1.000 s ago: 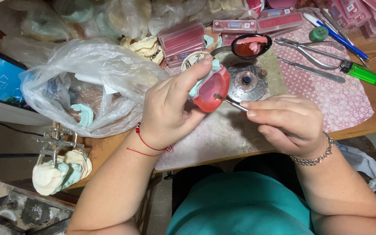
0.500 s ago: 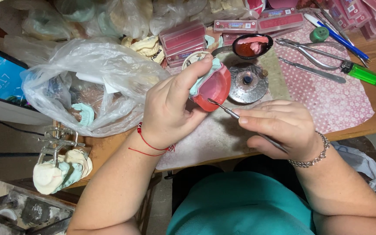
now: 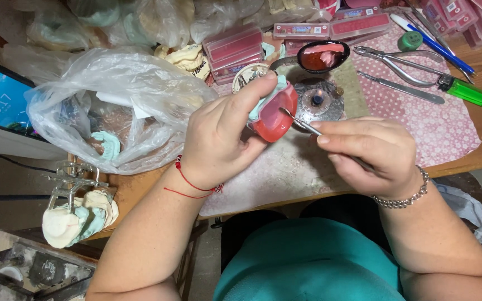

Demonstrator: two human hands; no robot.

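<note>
Left hand (image 3: 218,139) is gripping the red wax dental model (image 3: 271,111) — right hand (image 3: 366,150) is pinching a thin metal tool (image 3: 302,122), tip touching the wax.

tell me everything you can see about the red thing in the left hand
The red piece is a rounded, glossy lump that looks like wax, seated on a pale green cast showing along its top edge. The left hand grips it from behind, forefinger over the top, holding it tilted above the bench. A thin metal tool in the right hand touches its right face with the tip. A small burner sits just behind it.
</note>
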